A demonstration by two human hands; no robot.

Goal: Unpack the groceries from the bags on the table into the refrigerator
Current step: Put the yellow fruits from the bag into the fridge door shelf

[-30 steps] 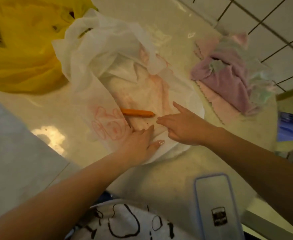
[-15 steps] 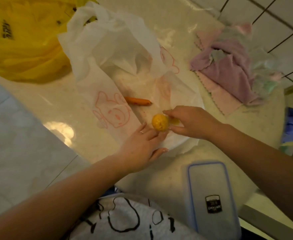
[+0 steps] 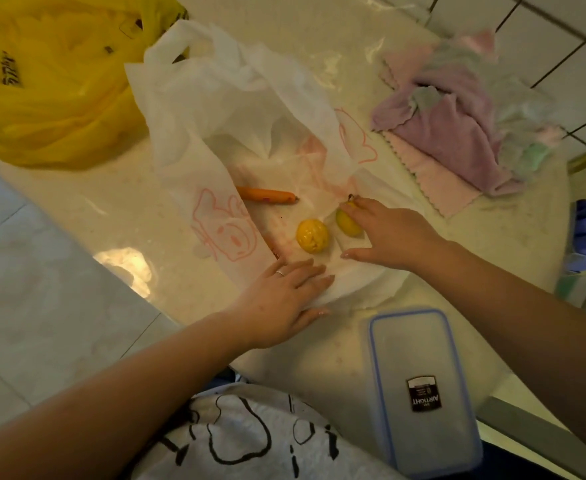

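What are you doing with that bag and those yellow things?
A person is emptying a white bag spread flat on the table. The left hand lies flat on the bag's near edge. The right hand has its fingers on a small yellow fruit. A round yellow fruit lies loose beside it, and a carrot lies further back on the bag. A yellow bag waits behind. Nothing shows a fridge yet.

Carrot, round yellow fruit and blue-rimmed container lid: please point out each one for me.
carrot (image 3: 267, 195), head view, middle of its orange body.
round yellow fruit (image 3: 312, 235), head view, centre of its top.
container lid (image 3: 419, 362), head view, clear middle panel.
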